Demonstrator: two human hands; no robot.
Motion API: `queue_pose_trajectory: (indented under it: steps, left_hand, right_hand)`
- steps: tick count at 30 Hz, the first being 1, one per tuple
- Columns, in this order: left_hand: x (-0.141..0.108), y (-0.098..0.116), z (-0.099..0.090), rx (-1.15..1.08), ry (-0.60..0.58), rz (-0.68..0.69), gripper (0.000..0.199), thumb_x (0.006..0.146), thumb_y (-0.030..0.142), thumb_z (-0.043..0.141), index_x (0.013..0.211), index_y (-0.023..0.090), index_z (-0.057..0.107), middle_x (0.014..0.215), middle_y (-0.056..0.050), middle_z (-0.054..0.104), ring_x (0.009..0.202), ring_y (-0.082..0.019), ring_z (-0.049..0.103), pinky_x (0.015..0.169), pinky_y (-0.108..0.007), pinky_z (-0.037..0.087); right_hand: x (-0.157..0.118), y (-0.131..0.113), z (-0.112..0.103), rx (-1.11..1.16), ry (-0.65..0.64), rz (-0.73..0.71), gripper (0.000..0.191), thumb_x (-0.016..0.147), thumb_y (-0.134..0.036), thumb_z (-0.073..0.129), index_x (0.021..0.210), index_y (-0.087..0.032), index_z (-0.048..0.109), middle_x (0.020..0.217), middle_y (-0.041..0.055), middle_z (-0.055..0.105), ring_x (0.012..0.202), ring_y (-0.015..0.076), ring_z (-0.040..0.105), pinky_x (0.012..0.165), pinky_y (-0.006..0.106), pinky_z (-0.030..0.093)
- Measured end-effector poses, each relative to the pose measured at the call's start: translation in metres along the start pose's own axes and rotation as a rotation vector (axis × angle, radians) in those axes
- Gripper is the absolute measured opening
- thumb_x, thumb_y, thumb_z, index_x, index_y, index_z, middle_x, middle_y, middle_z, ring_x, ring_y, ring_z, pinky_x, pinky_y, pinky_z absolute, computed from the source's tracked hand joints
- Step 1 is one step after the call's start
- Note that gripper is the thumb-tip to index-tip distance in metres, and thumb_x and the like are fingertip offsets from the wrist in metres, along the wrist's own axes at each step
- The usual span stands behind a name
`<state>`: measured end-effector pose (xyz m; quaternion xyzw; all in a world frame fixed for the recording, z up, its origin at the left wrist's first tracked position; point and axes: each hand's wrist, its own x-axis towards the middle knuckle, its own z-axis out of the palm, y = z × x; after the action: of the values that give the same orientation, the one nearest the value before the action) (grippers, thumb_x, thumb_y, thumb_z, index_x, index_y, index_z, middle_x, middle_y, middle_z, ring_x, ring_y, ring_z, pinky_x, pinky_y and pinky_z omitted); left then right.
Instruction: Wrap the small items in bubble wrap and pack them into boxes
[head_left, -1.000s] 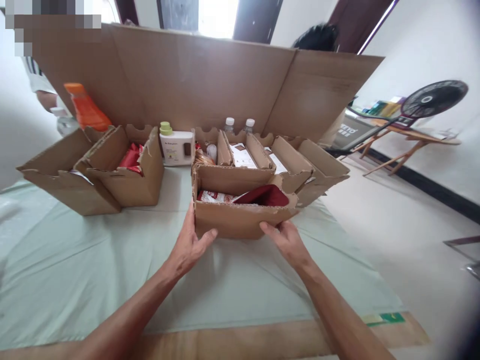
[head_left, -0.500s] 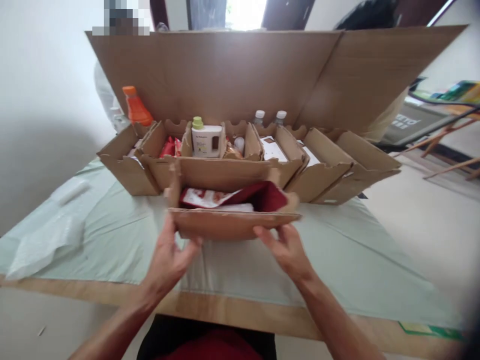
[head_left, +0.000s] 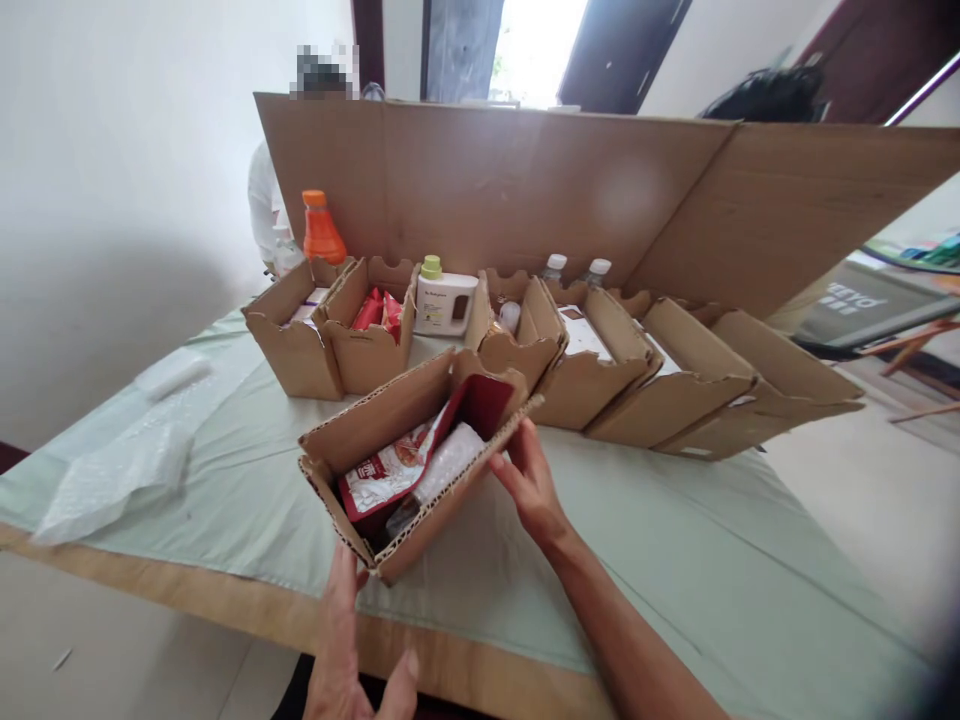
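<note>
The right hand is clamped on the far right corner of an open cardboard box, with its thumb on the near wall and its fingers around toward the end. The left hand is spread, its fingers against the box's near left end and its thumb well apart from them.

The box is plain brown, long and narrow, with rough cut rims that show the corrugated edge and a notched far end. Its open top faces up and toward the camera. The long axis runs slantwise, from the near left end by the left hand to the far right end by the right hand. It is over the middle of the pale green cloth, in front of the other boxes; whether its base touches the cloth cannot be told.

Inside, a dark red and white pouch leans lengthwise, with a bubble-wrapped item just beside it on the near side.

Beyond stands a row of similar boxes, with a white bottle with a green cap in a gap between them; one box at the left holds red packets. Behind the row are an orange bottle, two white-capped bottles and a wide cardboard panel. Loose bubble wrap lies at the cloth's left.
</note>
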<state>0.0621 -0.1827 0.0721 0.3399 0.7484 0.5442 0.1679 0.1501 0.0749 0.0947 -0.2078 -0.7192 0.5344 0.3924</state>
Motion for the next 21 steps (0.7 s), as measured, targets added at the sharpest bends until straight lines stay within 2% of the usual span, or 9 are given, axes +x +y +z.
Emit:
queue_pose_trajectory:
  steps: [4, 9, 12, 14, 16, 18, 21]
  left_hand:
    - [0.020, -0.011, 0.009, -0.078, 0.021, -0.171, 0.092, 0.088, 0.046, 0.072, 0.163, 0.039, 0.020, 0.162, -0.008, 0.045, 0.147, -0.040, 0.044, 0.105, -0.057, 0.056]
    - [0.027, -0.030, 0.026, -0.117, 0.026, -0.200, 0.076, 0.101, 0.045, 0.054, 0.165, 0.040, 0.013, 0.163, -0.005, 0.044, 0.152, -0.035, 0.038, 0.108, -0.054, 0.055]
    - [0.016, -0.034, 0.035, -0.091, 0.024, -0.042, 0.079, 0.100, 0.037, 0.055, 0.165, 0.040, 0.011, 0.169, -0.006, 0.033, 0.154, -0.036, 0.033, 0.111, -0.056, 0.052]
    - [0.006, -0.032, 0.038, -0.056, 0.003, 0.114, 0.087, 0.093, 0.030, 0.065, 0.164, 0.040, 0.016, 0.173, -0.007, 0.022, 0.156, -0.040, 0.027, 0.115, -0.061, 0.045]
    - [0.000, -0.026, 0.039, -0.007, -0.018, 0.232, 0.088, 0.090, 0.024, 0.066, 0.164, 0.039, 0.020, 0.174, -0.009, 0.013, 0.157, -0.043, 0.023, 0.118, -0.066, 0.038]
    - [-0.002, -0.022, 0.037, 0.055, -0.031, 0.306, 0.085, 0.092, 0.018, 0.059, 0.164, 0.038, 0.020, 0.175, -0.009, 0.008, 0.158, -0.042, 0.021, 0.120, -0.066, 0.034]
    - [0.001, -0.021, 0.034, 0.130, -0.031, 0.348, 0.082, 0.092, 0.011, 0.055, 0.163, 0.038, 0.023, 0.175, -0.008, 0.010, 0.158, -0.039, 0.020, 0.121, -0.060, 0.037]
  right_hand:
    - [0.032, 0.012, 0.026, -0.051, 0.037, -0.070, 0.083, 0.094, -0.069, 0.054, 0.161, -0.025, 0.030, 0.168, 0.0086, 0.033, 0.156, 0.0281, 0.028, 0.129, 0.050, 0.022]
    - [0.048, 0.025, 0.045, -0.140, 0.143, -0.150, 0.079, 0.099, -0.070, 0.040, 0.161, -0.022, 0.030, 0.168, 0.0110, 0.033, 0.155, 0.0271, 0.030, 0.128, 0.050, 0.023]
    - [0.051, 0.030, 0.051, -0.166, 0.181, -0.174, 0.072, 0.102, -0.067, 0.034, 0.159, -0.023, 0.037, 0.166, 0.0107, 0.037, 0.154, 0.0272, 0.032, 0.128, 0.052, 0.021]
    - [0.050, 0.031, 0.053, -0.173, 0.177, -0.191, 0.069, 0.103, -0.066, 0.033, 0.157, -0.024, 0.040, 0.164, 0.0104, 0.039, 0.153, 0.0271, 0.033, 0.128, 0.052, 0.021]
    - [0.049, 0.029, 0.054, -0.177, 0.175, -0.217, 0.066, 0.104, -0.064, 0.032, 0.155, -0.024, 0.042, 0.163, 0.0104, 0.041, 0.152, 0.0264, 0.034, 0.128, 0.052, 0.024]
    - [0.049, 0.026, 0.055, -0.180, 0.176, -0.241, 0.064, 0.105, -0.062, 0.031, 0.155, -0.025, 0.042, 0.162, 0.0103, 0.042, 0.152, 0.0259, 0.036, 0.127, 0.051, 0.026]
    - [0.048, 0.023, 0.056, -0.183, 0.188, -0.270, 0.061, 0.106, -0.060, 0.031, 0.155, -0.025, 0.043, 0.161, 0.0106, 0.043, 0.151, 0.0254, 0.037, 0.126, 0.050, 0.027]
